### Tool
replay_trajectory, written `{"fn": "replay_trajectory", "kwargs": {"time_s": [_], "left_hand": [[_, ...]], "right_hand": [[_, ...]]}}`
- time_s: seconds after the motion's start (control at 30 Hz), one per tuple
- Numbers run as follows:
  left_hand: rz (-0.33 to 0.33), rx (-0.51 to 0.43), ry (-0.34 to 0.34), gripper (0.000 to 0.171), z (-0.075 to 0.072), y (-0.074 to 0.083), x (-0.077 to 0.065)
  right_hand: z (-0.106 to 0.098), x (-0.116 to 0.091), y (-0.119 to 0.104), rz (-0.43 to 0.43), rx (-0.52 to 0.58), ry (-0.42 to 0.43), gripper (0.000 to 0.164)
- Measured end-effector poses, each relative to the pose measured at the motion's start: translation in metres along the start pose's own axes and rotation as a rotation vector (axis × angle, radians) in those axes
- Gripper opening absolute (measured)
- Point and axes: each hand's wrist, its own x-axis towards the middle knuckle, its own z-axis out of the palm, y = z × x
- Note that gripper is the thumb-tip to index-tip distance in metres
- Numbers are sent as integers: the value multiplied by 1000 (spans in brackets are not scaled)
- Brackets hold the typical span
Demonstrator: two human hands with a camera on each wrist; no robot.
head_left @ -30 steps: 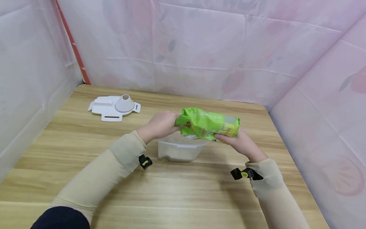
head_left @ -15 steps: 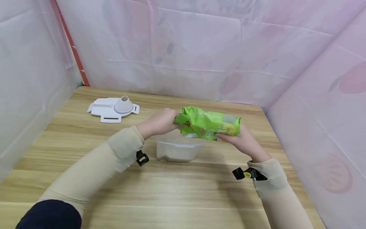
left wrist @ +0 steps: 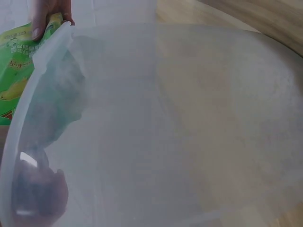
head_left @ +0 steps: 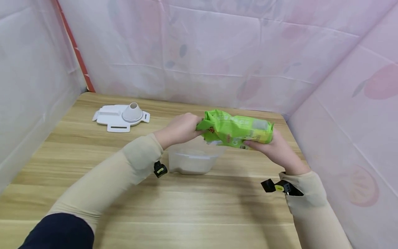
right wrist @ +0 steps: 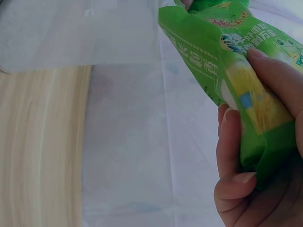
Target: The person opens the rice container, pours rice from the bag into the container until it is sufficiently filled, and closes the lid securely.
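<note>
A green printed plastic food bag is held on its side over the right part of a translucent plastic bin on the table. At the bag's gathered, crumpled left end, my left hand pinches the plastic. My right hand grips the other end from beneath, its thumb on the printed front. In the right wrist view, the fingers curl round the bag's yellow-and-green end. The bin's wall fills most of the left wrist view, and my left hand shows blurred through it. The bag partly hides the bin's far rim.
A white plastic lid-like piece with slotted tabs and a cone-shaped spout lies at the table's back left. Pale fruit-printed sheets wall in the wooden table at the back and sides.
Both hands have shifted a little to the right and upward with the bag. Their grip on it looks the same, and the bin and white piece stay in place.
</note>
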Motion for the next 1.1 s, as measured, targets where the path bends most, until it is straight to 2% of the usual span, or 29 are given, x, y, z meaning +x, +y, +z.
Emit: {"fn": "replay_trajectory", "kwargs": {"time_s": [0.53,0.77,1.1], "left_hand": [[-22,-8,20,18,5,13,11],[-13,-9,35,20,8,18,15],[-3,-1,27,19,8,26,23]], "right_hand": [[-19,-8,-13,40,-141,38,42],[-26,-14,-16,117,-220,74,43],[-35,-21,-16,150,-226,76,47]]}}
